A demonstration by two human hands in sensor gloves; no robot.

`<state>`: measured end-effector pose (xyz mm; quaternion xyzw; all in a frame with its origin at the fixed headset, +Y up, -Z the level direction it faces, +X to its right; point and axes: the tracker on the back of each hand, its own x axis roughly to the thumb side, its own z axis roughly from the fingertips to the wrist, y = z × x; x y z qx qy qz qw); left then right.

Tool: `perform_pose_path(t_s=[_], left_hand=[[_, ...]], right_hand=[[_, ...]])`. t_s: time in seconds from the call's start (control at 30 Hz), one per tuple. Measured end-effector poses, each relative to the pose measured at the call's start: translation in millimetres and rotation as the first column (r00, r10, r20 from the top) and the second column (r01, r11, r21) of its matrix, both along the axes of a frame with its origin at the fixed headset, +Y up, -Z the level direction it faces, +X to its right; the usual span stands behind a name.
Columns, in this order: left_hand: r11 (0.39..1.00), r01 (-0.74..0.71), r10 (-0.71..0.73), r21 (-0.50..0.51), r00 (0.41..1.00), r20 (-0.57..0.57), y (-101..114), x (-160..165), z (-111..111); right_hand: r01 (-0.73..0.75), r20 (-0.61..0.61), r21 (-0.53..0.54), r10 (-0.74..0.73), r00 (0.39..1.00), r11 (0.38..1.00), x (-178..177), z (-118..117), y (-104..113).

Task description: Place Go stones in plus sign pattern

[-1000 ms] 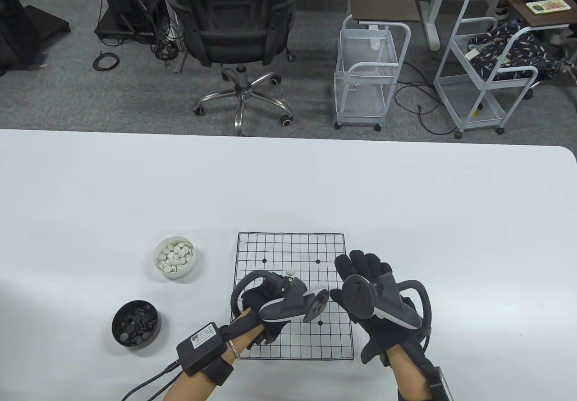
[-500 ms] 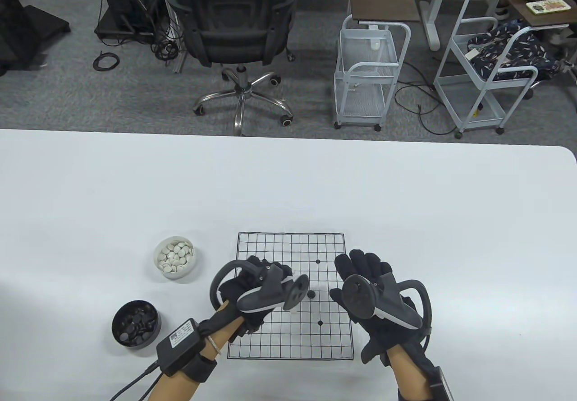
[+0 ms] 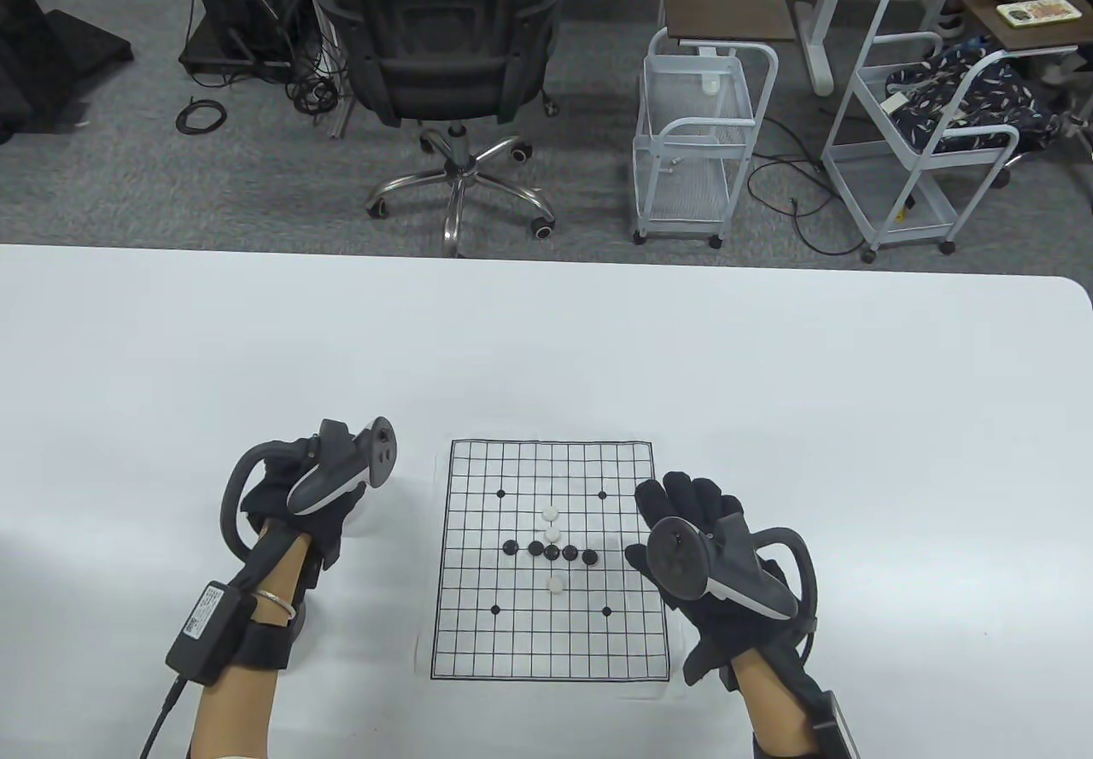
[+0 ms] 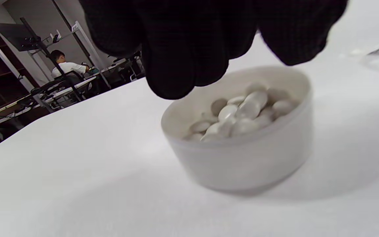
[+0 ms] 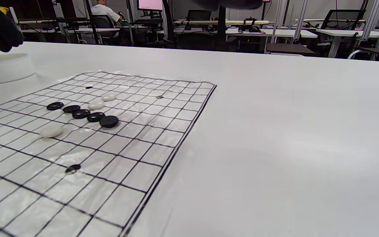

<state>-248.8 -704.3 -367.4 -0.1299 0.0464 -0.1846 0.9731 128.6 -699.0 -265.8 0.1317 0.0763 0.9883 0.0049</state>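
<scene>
The grid board (image 3: 598, 622) lies flat on the table. On it, several black stones (image 3: 552, 551) form a horizontal row. Two white stones (image 3: 552, 522) stand in a column above the row's middle and one white stone (image 3: 556, 584) lies below it. The right wrist view shows the row (image 5: 81, 113) too. My left hand (image 3: 307, 486) is left of the board, its fingers (image 4: 183, 65) bunched just above the white bowl (image 4: 242, 158) of white stones. No stone shows in them. My right hand (image 3: 683, 511) rests at the board's right edge, fingers stretched out, empty.
The bowl of black stones is hidden under my left forearm (image 3: 273, 597). The white table's far edge (image 3: 546, 251) has an office chair (image 3: 444, 67) and wire carts (image 3: 700, 136) beyond it.
My left hand left the board's middle and moved left to the white bowl, uncovering the stones. A white stone stays at the top of the column. The right hand has not moved.
</scene>
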Motion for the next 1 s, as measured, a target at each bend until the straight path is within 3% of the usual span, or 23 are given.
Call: perform_pose_path(t_s=[0.2,0.43,0.63,0.8,0.9,1.0], left_hand=[[0.99,0.113,-0.118,-0.088,0.992,-0.053,-26.7,3.0,-15.9],[0.982,0.166,-0.172,-0.095,0.984,-0.057,-31.7,5.9,-23.9],[0.994,0.073,-0.079,-0.081,0.994,-0.072,-30.3,-4.6,-25.4],[0.998,0.033,-0.036,-0.051,0.998,-0.054,-16.3,-5.8,-22.4],[1.0,0.008,-0.008,0.009,1.0,-0.019,2.9,-2.6,-16.0],[0.988,-0.129,0.123,0.082,0.99,0.072,25.2,9.6,-4.5]], right_hand=[[-0.011,0.011,-0.019,0.011,1.0,1.0,0.8,-2.8,-3.0],[-0.013,0.016,-0.026,0.014,1.0,1.0,1.1,-3.9,-3.4],[-0.011,0.018,-0.026,0.012,1.0,1.0,1.5,-4.0,-2.7],[-0.004,0.02,-0.022,0.004,1.0,1.0,2.3,-3.9,-1.1],[-0.003,0.018,-0.02,0.004,1.0,1.0,2.1,-3.5,-0.8],[-0.003,0.018,-0.019,0.004,1.0,1.0,2.2,-3.3,-0.6]])
